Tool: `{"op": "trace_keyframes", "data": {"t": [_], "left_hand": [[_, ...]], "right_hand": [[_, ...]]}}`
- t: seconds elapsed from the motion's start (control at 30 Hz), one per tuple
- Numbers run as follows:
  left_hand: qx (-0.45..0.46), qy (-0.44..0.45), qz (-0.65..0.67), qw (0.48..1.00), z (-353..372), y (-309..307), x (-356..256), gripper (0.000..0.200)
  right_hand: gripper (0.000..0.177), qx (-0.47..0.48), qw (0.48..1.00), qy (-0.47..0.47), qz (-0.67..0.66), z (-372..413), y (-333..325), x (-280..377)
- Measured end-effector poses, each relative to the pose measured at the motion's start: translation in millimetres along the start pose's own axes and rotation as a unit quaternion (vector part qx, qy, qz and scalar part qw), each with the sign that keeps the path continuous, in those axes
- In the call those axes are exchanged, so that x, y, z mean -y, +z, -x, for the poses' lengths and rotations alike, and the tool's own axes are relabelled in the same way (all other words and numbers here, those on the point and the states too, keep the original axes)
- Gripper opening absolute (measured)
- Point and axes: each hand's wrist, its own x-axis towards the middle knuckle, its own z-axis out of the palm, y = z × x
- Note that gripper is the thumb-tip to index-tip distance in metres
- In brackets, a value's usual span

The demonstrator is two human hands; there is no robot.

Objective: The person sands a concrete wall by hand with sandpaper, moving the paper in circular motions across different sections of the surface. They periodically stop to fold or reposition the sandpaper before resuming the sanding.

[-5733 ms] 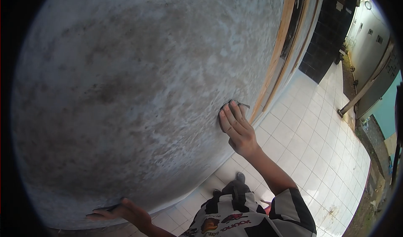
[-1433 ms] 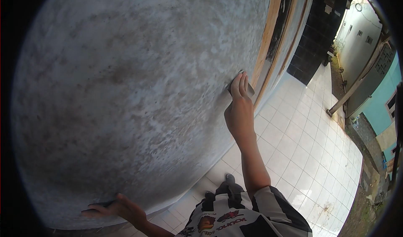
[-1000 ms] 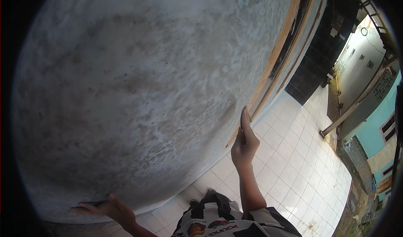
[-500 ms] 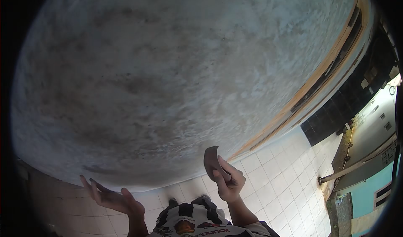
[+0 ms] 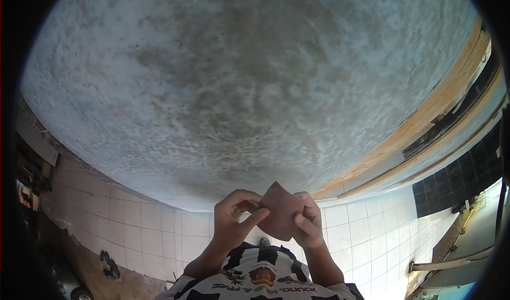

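Observation:
A reddish-brown piece of sandpaper [image 5: 282, 211] is held between both hands in front of my chest, its broad face toward me and one corner pointing up. My left hand [image 5: 234, 219] pinches its left edge between thumb and fingers. On the opposite edge, my right hand [image 5: 310, 221] grips it, thumb on the near face and fingers partly hidden behind. Just beyond the hands rises a pale blue-grey wall [image 5: 228, 98] with brownish, patchy smears.
A wooden frame [image 5: 404, 119] runs along the wall's right side. Light floor tiles [image 5: 361, 239] lie below. Black tiles [image 5: 457, 180] are at far right. A pair of dark shoes [image 5: 109, 265] sits on the floor at left, near a vehicle's wheel [image 5: 81, 293].
My left hand, open and apart before, has come across and taken hold of the sandpaper. The sheet has turned from a curled, edge-on pose to a spread one. The view has shifted.

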Motion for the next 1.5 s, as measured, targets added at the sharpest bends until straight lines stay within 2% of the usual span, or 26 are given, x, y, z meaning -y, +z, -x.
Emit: {"op": "trace_keyframes", "data": {"t": [0.07,0.1,0.13,0.2,0.23,0.3,0.33,0.43,0.47,0.53,0.57,0.6,0.63,0.67,0.73,0.77,1.0,1.07,1.2,1.23,1.3,1.37,1.4,1.43,1.47,1.5], "left_hand": [[-0.017,-0.072,0.094,0.993,4.0,8.6,1.2,0.027],[-0.02,-0.119,0.136,0.983,4.1,11.4,-5.8,0.027],[-0.013,-0.121,0.135,0.983,4.3,11.5,-2.5,0.027],[0.009,-0.144,0.213,0.966,3.1,9.7,6.9,0.027],[0.023,-0.146,0.211,0.966,0.8,9.7,7.0,0.027],[-0.003,-0.152,0.241,0.959,-5.1,11.7,6.4,0.026],[0.012,-0.156,0.238,0.959,-8.7,9.5,5.2,0.026],[0.021,-0.136,0.226,0.964,-18.7,-0.7,-2.1,0.025],[0.026,-0.152,0.204,0.967,-22.8,-6.2,-7.2,0.025],[0.04,-0.172,0.179,0.968,-26.0,-18.4,-4.1,0.025],[0.058,-0.099,0.14,0.983,-25.3,-25.5,7.0,0.025],[0.075,-0.026,0.102,0.992,-24.1,-31.4,13.4,0.026],[0.086,-0.03,0.103,0.991,-22.0,-36.1,12.9,0.026],[0.089,-0.019,0.082,0.992,-19.9,-39.7,10.7,0.026],[0.101,-0.01,0.063,0.993,-19.4,-48.6,3.7,0.027],[0.109,0.009,0.059,0.992,-19.8,-52.2,-0.1,0.027],[0.132,0.044,0.047,0.989,-27.1,-78.0,3.7,0.029],[0.137,0.048,0.049,0.988,-30.6,-82.4,3.3,0.028],[0.165,0.044,0.054,0.984,-34.8,-89.9,2.6,0.027],[0.166,0.044,0.055,0.984,-36.6,-91.8,-0.9,0.027],[0.182,0.028,-0.055,0.981,-42.5,-92.8,-11.9,0.029],[0.114,0.166,-0.12,0.972,-40.6,-105.6,-10.9,0.022],[0.096,0.225,-0.148,0.958,-39.1,-121.7,-14.4,0.018],[0.075,0.281,-0.176,0.94,-35.7,-140.0,-20.3,0.015],[0.033,0.311,-0.132,0.941,-29.7,-151.5,-25.0,0.013],[0.003,0.354,-0.092,0.931,-27.0,-167.1,-25.8,0.019]], "right_hand": [[0.056,0.056,0.98,0.02,-0.188,3.2,-7.8,7.0],[0.076,0.084,0.971,0.0,-0.224,5.9,-19.1,-4.1],[0.076,0.08,0.971,-0.006,-0.224,8.5,-24.3,-10.2],[0.088,0.111,0.95,-0.018,-0.292,12.4,-30.5,-18.4],[0.088,0.106,0.95,-0.031,-0.291,13.0,-16.6,-14.2],[0.119,-0.021,0.968,-0.026,-0.247,12.8,25.8,-4.9],[0.119,-0.029,0.967,-0.041,-0.248,13.0,28.8,-16.6],[0.16,0.084,0.966,-0.096,-0.226,6.1,33.6,-55.5],[0.16,0.077,0.966,-0.103,-0.225,1.2,42.9,-61.8],[0.148,0.06,0.955,-0.236,-0.166,-6.3,60.4,-72.4],[0.148,0.053,0.954,-0.244,-0.164,-10.0,72.4,-68.9],[0.128,-0.009,0.957,-0.253,-0.144,-13.0,88.3,-59.8],[0.11,-0.073,0.955,-0.261,-0.124,-14.6,100.2,-58.0],[0.11,-0.082,0.952,-0.268,-0.124,-11.1,100.3,-64.6],[0.065,-0.14,0.969,-0.195,-0.056,-1.5,96.8,-76.0],[0.043,-0.146,0.963,-0.207,-0.094,-1.4,101.2,-80.4],[0.038,-0.222,0.94,-0.189,-0.176,-5.6,129.8,-100.4],[0.038,-0.193,0.956,-0.184,-0.126,-9.7,130.6,-104.4],[0.038,-0.194,0.954,-0.196,-0.113,-19.6,137.0,-101.7],[0.038,-0.225,0.947,-0.218,-0.077,-22.5,141.1,-97.3],[0.038,-0.26,0.934,-0.244,-0.034,-29.1,139.1,-91.4],[0.038,-0.368,0.844,-0.345,0.181,-33.2,125.6,-85.5],[0.038,-0.372,0.839,-0.348,0.191,-36.4,114.3,-79.7],[0.039,-0.436,0.752,-0.352,0.345,-41.1,101.0,-72.0],[0.041,-0.486,0.64,-0.344,0.486,-45.9,91.0,-61.6],[0.042,-0.495,0.598,-0.377,0.505,-56.4,85.8,-50.7]]}}
